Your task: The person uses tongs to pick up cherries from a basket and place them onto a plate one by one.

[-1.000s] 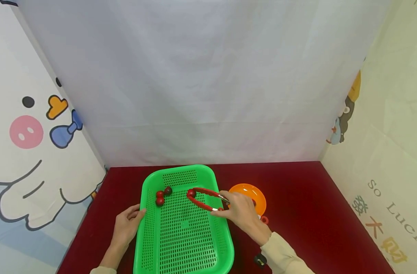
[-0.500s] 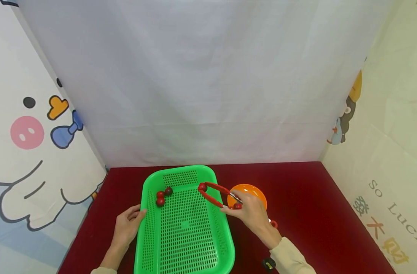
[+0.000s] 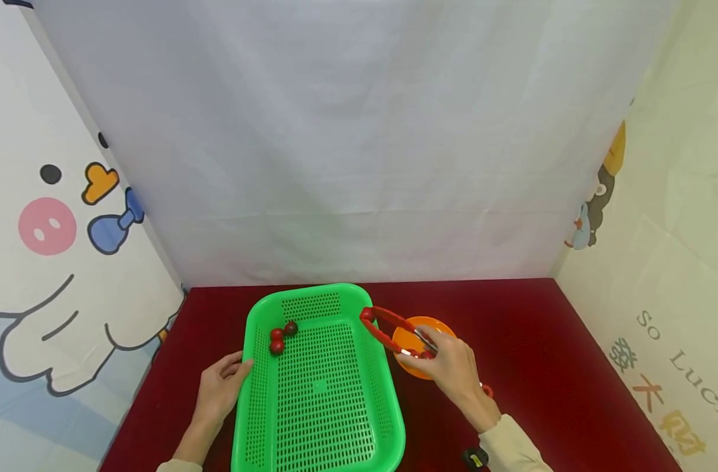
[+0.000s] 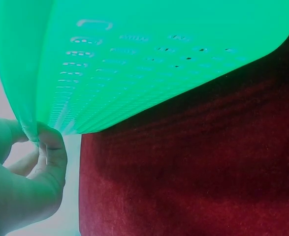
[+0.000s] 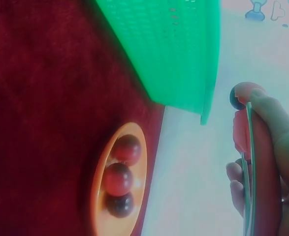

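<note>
Above the orange bowl (image 3: 425, 341), a small red fruit (image 3: 367, 314) is pinched between the tips of the red tongs (image 3: 391, 331), which are squeezed narrow in the right hand (image 3: 447, 367). Round, smooth and likely slippery — it is best clamped across its middle, gently. The green basket (image 3: 318, 387) on the red worktop (image 3: 530, 341) is gripped at its rim by the left hand (image 3: 220, 387) — three fruits (image 5: 118, 177) lie in the bowl.

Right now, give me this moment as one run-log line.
left hand: holds basket rim | right hand: grips tongs pinching fruit near bowl | basket: three fruits
</note>
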